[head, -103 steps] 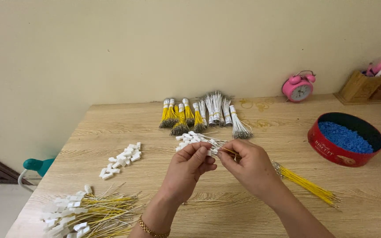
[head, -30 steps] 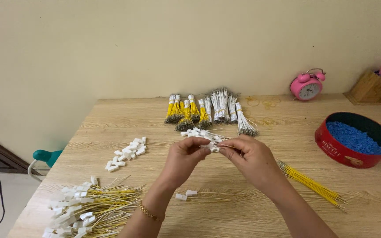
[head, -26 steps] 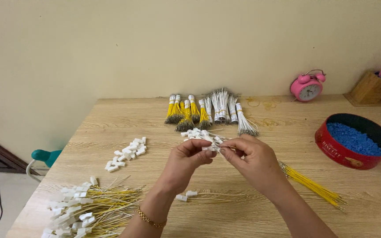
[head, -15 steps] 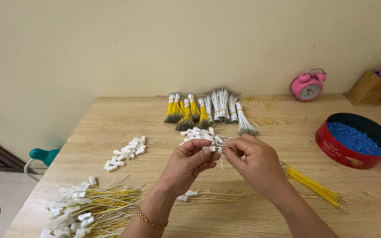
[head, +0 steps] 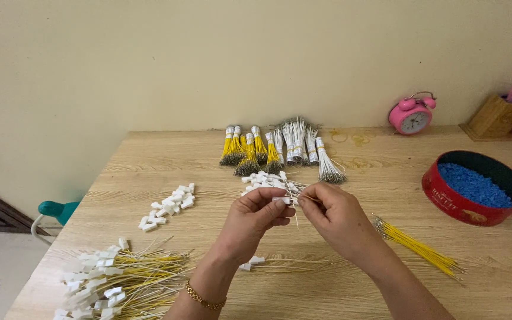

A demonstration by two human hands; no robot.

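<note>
Held above the worktop centre: small white connector pinched in left hand grip, thin wire clamped in right hand grip, fingertips nearly touching. Wire just right of connector, long axis hanging roughly downward, right hand nearer.

Small white connector, pinched between the left hand and right hand, is largely covered by fingertips; its wire is too thin to trace. Heap of finished yellow wires, lower left, and wooden holder, upper right, are cut off by the frame edges.
</note>
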